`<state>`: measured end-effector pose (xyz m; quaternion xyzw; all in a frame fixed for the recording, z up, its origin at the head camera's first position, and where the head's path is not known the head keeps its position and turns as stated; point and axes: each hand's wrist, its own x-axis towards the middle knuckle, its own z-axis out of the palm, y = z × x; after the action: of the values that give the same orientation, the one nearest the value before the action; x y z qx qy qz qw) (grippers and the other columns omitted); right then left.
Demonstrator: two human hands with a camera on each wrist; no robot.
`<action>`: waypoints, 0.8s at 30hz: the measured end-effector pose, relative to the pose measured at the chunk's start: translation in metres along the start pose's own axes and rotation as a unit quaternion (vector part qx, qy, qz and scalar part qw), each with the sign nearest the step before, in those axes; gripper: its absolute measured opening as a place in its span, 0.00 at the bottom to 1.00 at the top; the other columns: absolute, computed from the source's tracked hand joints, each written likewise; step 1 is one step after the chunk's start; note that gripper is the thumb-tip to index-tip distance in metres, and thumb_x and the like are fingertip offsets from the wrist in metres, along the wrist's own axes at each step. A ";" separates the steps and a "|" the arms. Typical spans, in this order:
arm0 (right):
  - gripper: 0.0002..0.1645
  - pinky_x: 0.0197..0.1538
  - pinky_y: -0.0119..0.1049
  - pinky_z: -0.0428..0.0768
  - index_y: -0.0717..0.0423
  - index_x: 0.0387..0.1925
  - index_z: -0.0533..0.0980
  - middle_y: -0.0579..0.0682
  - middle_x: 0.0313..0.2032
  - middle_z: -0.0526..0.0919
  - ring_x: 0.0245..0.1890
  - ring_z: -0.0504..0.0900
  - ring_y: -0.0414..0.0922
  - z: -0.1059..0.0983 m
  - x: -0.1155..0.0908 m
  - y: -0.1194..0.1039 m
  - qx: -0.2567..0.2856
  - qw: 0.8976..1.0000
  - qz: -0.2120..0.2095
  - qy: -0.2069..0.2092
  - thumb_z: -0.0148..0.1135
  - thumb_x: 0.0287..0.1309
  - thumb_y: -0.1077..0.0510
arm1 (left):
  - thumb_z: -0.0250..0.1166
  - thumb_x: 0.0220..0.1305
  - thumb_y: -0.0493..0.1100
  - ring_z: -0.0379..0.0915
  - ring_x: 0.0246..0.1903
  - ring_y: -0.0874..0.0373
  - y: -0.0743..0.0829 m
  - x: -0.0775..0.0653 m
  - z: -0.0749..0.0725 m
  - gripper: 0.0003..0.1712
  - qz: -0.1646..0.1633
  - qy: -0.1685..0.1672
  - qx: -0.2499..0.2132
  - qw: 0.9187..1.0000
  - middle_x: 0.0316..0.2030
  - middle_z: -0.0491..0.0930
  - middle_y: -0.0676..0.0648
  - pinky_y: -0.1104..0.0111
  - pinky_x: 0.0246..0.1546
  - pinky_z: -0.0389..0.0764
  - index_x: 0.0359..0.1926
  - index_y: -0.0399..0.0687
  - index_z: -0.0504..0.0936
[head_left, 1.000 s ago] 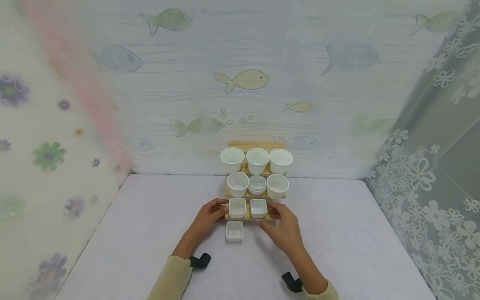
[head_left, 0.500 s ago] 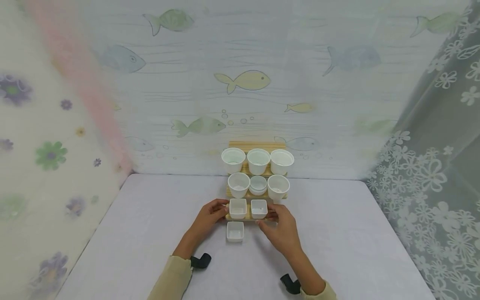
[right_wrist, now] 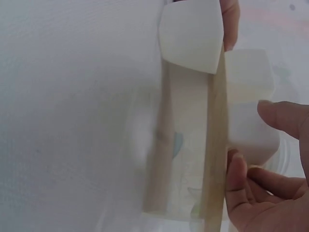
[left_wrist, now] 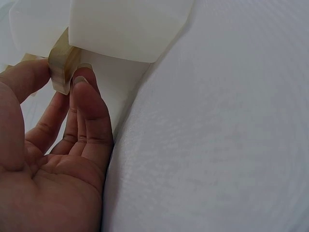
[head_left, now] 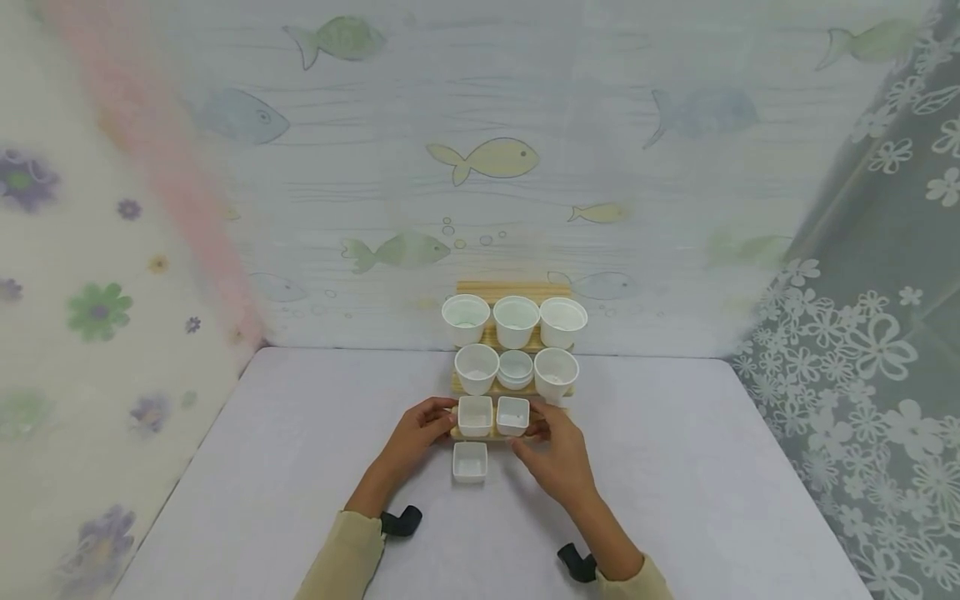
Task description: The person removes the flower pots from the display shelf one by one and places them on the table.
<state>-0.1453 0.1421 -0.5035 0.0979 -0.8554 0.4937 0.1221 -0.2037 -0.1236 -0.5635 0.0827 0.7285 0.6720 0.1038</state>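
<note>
My left hand pinches the left end of the lowest step of a wooden tiered stand; the left wrist view shows fingers around the wooden end. My right hand holds a small white square cup on that step, thumb in front and fingers at its right side. In the right wrist view, the curled fingers lie against the cup's side. Left of this cup sits another square cup on the same step. A third square cup stands on the table before the stand.
Round white cups fill the upper steps, including a left middle-row cup and a shorter center cup. The back row holds a round cup between two others. A fish-patterned curtain hangs behind the white-covered table.
The right hand has moved slightly left, and the square cup it holds has slid left along the lowest step toward its neighbor. The left hand stays in place.
</note>
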 end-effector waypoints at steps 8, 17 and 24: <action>0.37 0.42 0.39 0.84 0.62 0.64 0.77 0.55 0.46 0.87 0.40 0.85 0.46 0.011 0.010 0.004 -0.008 1.000 -0.006 0.020 0.81 0.53 0.68 | 0.68 0.76 0.42 0.81 0.42 0.57 0.000 0.013 -0.009 0.22 0.004 -0.012 -0.003 1.000 0.45 0.86 0.44 0.68 0.44 0.84 0.64 0.37 0.80; 0.34 0.41 0.38 0.83 0.62 0.62 0.78 0.54 0.45 0.87 0.39 0.84 0.45 0.014 0.012 0.005 -0.011 1.000 -0.010 0.026 0.81 0.53 0.68 | 0.68 0.76 0.43 0.81 0.42 0.58 -0.001 0.015 -0.010 0.22 0.003 -0.015 -0.008 1.000 0.45 0.86 0.45 0.68 0.44 0.84 0.64 0.37 0.79; 0.35 0.41 0.40 0.85 0.65 0.60 0.78 0.55 0.45 0.86 0.39 0.85 0.48 0.011 0.009 0.008 -0.008 0.999 -0.038 0.031 0.82 0.50 0.70 | 0.68 0.75 0.42 0.81 0.42 0.59 0.001 0.014 -0.010 0.23 0.005 -0.015 -0.009 1.000 0.45 0.86 0.45 0.68 0.44 0.84 0.65 0.36 0.79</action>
<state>-0.1570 0.1360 -0.5126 0.1136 -0.8509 0.4845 0.1683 -0.2197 -0.1298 -0.5627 0.0948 0.7205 0.6777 0.1121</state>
